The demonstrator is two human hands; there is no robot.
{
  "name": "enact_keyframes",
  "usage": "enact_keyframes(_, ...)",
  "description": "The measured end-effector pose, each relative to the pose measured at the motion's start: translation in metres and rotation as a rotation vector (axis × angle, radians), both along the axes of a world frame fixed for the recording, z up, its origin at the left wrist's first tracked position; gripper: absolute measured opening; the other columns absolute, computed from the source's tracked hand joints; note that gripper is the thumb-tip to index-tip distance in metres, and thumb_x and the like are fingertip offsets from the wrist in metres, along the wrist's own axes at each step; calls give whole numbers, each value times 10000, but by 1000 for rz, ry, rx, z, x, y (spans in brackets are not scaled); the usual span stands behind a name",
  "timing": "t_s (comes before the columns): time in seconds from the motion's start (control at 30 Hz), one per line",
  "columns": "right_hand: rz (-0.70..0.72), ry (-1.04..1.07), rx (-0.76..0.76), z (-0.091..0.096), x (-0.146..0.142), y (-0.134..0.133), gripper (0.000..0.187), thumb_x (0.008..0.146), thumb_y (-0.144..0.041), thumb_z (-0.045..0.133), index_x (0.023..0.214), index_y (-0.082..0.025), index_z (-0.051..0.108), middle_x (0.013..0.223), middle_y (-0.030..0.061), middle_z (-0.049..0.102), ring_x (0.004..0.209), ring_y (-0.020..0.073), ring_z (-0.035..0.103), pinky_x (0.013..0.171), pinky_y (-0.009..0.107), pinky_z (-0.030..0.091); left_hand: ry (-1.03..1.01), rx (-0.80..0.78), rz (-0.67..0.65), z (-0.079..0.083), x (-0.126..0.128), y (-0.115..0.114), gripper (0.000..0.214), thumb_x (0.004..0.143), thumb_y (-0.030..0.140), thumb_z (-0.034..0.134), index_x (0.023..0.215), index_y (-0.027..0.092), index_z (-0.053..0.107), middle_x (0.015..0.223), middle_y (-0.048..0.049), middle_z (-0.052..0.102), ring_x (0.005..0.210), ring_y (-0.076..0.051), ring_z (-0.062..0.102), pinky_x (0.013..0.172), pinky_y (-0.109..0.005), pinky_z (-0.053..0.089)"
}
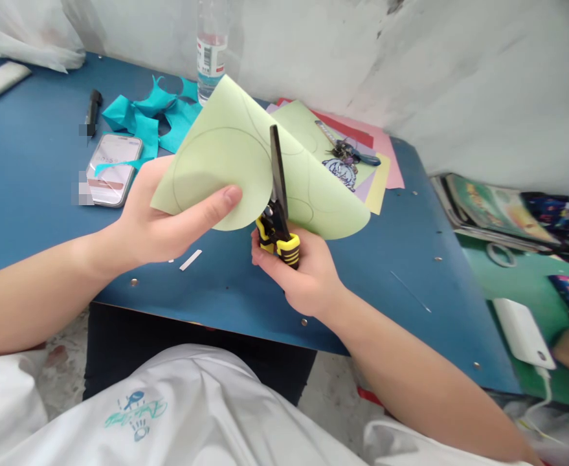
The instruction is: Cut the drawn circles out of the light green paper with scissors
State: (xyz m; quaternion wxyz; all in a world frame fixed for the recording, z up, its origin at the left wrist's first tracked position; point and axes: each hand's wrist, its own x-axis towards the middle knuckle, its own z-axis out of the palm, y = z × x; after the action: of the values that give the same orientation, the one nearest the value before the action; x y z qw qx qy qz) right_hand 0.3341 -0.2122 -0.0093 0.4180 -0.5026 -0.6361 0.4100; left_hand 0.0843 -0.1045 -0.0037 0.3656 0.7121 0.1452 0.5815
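A pale green sheet of paper (216,155) with drawn circles is held up over the table, curled and partly cut along one circle's line. My left hand (167,217) grips its left side, thumb on top and fingers hidden behind. My right hand (301,265) is closed round the black and yellow handles of a pair of scissors (278,181). One dark blade shows in front of the paper, pointing up and away; the other seems to be behind the sheet.
On the blue table (371,291) lie a phone (112,171), a black pen (92,113), teal paper scraps (143,116), coloured sheets (388,168) and keys (345,152). A water bottle (211,55) stands by the wall. At right, a green table (483,272) holds a white power bank (522,333).
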Motion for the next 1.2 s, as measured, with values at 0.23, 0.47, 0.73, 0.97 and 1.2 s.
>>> enact_keyframes(0.23, -12, -17, 15, 0, 0, 0, 291, 1014, -518, 913, 1038, -279, 749, 887, 53, 803, 899, 304, 777, 838, 477, 650, 26, 3, -41, -10, 6, 18, 737, 1041, 792, 1076, 727, 235, 709, 650, 18, 543, 575, -130, 508, 528, -342, 459)
enact_keyframes(0.47, -25, -24, 23, 1, 0, 0, 301, 1015, -523, 923, 1040, -281, 746, 911, 65, 811, 893, 314, 781, 847, 497, 661, 25, -48, -14, 2, 3, 0, 685, 1074, 767, 1059, 782, 215, 778, 725, -12, 649, 617, -129, 574, 532, -323, 474)
enact_keyframes(0.73, -26, -30, 24, 1, 1, 1, 275, 1002, -503, 908, 1029, -279, 750, 887, 60, 799, 856, 305, 763, 841, 498, 654, 48, -5, -57, 2, 4, 9, 697, 919, 808, 1156, 756, 246, 778, 653, 6, 593, 551, -146, 546, 478, -337, 434)
enact_keyframes(0.97, -25, -30, 50, 1, 0, 1, 232, 1005, -469, 878, 1023, -278, 747, 886, 63, 798, 902, 314, 772, 833, 478, 630, 27, -7, -67, -2, 4, 9, 693, 942, 799, 1150, 791, 244, 765, 674, 13, 564, 567, -135, 535, 491, -332, 454)
enact_keyframes(1.2, -11, -43, 79, -1, 0, 2, 213, 1028, -452, 842, 1033, -260, 750, 865, 46, 780, 824, 273, 722, 808, 450, 592, -55, 80, 65, 5, 9, -10, 733, 1232, 716, 890, 814, 207, 570, 755, 19, 412, 625, -85, 367, 516, -261, 263)
